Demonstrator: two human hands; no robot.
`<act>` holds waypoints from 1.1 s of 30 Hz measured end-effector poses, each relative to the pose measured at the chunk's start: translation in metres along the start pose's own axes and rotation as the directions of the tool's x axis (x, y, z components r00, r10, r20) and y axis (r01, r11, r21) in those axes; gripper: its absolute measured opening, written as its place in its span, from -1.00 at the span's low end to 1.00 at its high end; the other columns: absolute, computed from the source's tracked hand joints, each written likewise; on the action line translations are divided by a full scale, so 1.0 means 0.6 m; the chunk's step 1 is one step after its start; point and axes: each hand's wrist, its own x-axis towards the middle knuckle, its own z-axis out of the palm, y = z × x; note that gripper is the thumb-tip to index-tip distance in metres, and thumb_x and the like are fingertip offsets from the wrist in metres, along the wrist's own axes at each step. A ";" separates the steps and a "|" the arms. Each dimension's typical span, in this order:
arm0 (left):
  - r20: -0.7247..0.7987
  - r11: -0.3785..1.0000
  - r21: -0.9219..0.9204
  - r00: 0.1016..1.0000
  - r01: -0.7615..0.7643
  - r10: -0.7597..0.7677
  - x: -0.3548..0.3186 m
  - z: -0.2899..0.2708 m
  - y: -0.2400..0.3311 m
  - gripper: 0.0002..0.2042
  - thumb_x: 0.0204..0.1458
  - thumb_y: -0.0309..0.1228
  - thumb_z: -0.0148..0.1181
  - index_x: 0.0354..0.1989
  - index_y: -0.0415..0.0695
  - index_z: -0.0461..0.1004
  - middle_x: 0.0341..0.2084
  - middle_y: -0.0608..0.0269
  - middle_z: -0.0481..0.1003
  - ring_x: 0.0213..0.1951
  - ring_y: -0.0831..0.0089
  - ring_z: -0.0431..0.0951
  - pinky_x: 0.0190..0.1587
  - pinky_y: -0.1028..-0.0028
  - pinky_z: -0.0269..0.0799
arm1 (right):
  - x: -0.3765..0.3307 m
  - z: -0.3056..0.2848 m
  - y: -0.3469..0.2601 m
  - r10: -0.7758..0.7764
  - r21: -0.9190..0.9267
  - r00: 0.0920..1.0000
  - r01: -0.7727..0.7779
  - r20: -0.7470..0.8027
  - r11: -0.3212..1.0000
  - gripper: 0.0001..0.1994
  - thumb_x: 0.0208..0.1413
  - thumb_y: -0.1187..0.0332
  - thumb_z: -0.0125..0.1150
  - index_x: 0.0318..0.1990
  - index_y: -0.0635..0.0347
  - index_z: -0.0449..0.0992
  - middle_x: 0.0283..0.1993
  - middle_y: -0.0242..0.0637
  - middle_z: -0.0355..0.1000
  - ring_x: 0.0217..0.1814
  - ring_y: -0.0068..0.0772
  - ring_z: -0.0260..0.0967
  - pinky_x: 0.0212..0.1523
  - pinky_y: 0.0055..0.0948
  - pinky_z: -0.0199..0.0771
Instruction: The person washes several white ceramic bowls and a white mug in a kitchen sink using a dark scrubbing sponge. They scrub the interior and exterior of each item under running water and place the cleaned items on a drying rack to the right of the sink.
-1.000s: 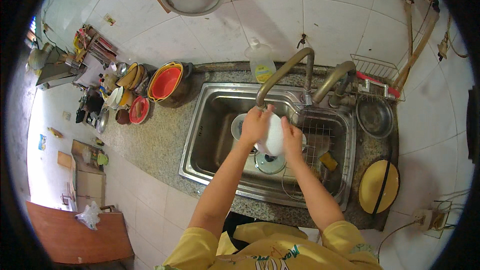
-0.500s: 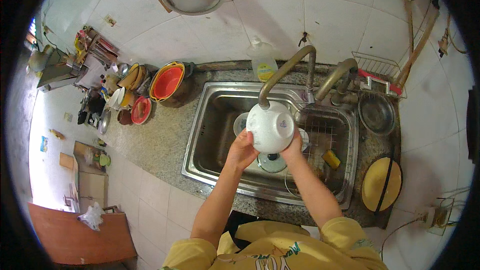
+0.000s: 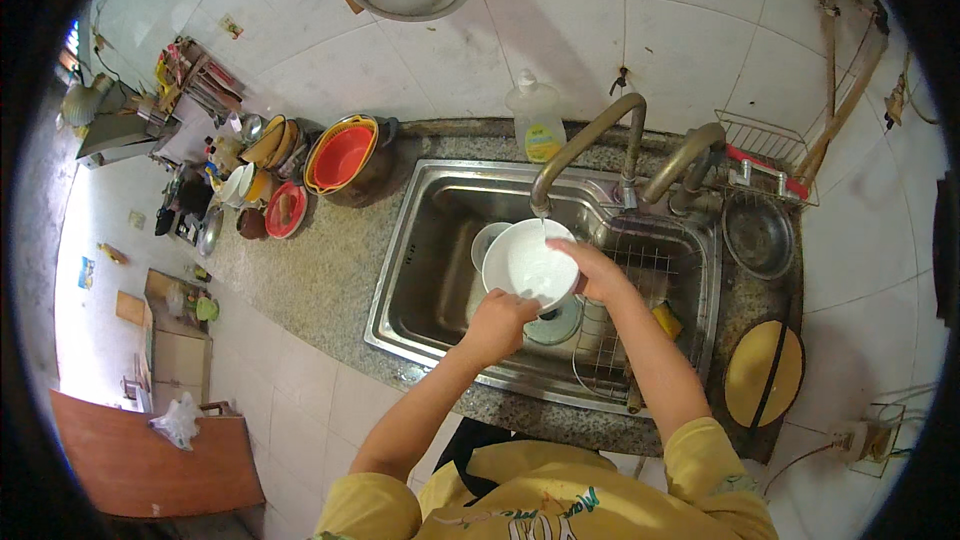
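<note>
A white bowl (image 3: 525, 262) is held over the sink (image 3: 420, 285) with its inside facing up. My left hand (image 3: 500, 326) is closed on its near-left rim. My right hand (image 3: 592, 272) grips its right side, thumb over the rim. A thin stream of water from the curved faucet (image 3: 541, 202) runs into the bowl. Below it in the basin are a glass lid (image 3: 555, 327) with a dark knob and a pale dish (image 3: 487, 240), partly hidden by the bowl.
A wire rack (image 3: 640, 315) with a yellow sponge (image 3: 666, 320) spans the sink's right side. Behind the sink stands a soap bottle (image 3: 540, 130). Right of it are a metal bowl (image 3: 757, 233) and a yellow oval board (image 3: 764, 372). Red and yellow basins (image 3: 342, 157) stand left.
The bowl has been turned from bottom side up to inside up, and water now falls into it. My left hand has shifted to its near rim, my right hand to its right side.
</note>
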 end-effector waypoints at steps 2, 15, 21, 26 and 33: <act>-0.013 0.997 0.051 0.999 -0.049 0.050 -0.004 0.007 -0.006 -0.84 -0.23 -0.55 0.05 -0.41 -0.14 0.45 -0.58 0.14 0.43 -0.46 0.12 0.40 -0.35 0.23 0.28 | 0.004 -0.006 0.010 -0.012 -0.163 0.997 -0.002 -0.082 0.987 -0.65 -0.04 0.25 -0.04 -0.13 0.29 0.30 -0.26 -0.11 0.37 -0.36 -0.24 0.41 -0.46 -0.19 0.49; -0.290 0.998 0.050 0.956 -0.027 0.041 0.148 0.007 -0.030 -0.81 -0.15 -0.49 0.00 -0.32 -0.16 0.43 -0.37 0.11 0.45 -0.33 0.14 0.43 -0.25 0.32 0.34 | -0.052 0.023 -0.005 -0.510 -0.960 0.849 0.009 -0.139 0.278 -0.70 -0.10 0.42 -0.16 -0.16 0.31 0.29 -0.32 0.11 0.36 -0.25 0.08 0.32 -0.20 -0.14 0.29; 0.087 0.542 -0.657 0.768 0.523 -0.635 0.102 0.043 -0.089 -0.76 -0.12 -0.30 0.11 -0.38 -0.23 0.41 -0.60 0.14 0.45 -0.61 0.37 0.45 -0.51 0.43 0.35 | -0.061 -0.005 -0.011 -0.704 -0.865 0.665 0.173 -0.250 0.471 -0.69 -0.09 0.44 -0.14 -0.12 0.29 0.27 -0.31 0.14 0.35 -0.26 0.09 0.31 -0.21 -0.15 0.28; 0.526 -0.312 -0.849 0.741 0.427 -0.418 0.090 0.059 -0.015 -0.82 -0.06 -0.39 -0.07 -0.39 -0.27 0.35 -0.66 0.12 0.42 -0.71 0.48 0.36 -0.68 0.55 0.27 | 0.010 -0.014 0.055 -0.606 -0.212 0.630 0.587 -0.486 0.781 -0.71 -0.12 0.49 -0.08 -0.17 0.36 0.30 -0.32 -0.09 0.38 -0.27 -0.18 0.37 -0.29 -0.28 0.32; -0.013 0.656 -0.425 0.721 0.623 -0.693 0.044 0.073 -0.121 -0.82 -0.10 -0.44 -0.11 -0.37 -0.28 0.32 -0.59 -0.18 0.42 -0.50 0.01 0.47 -0.42 0.21 0.37 | 0.016 0.001 0.098 -0.242 0.103 0.930 0.279 -0.276 0.955 -0.80 -0.06 0.43 0.06 -0.31 0.42 0.35 -0.36 -0.13 0.39 -0.41 -0.29 0.43 -0.40 -0.51 0.48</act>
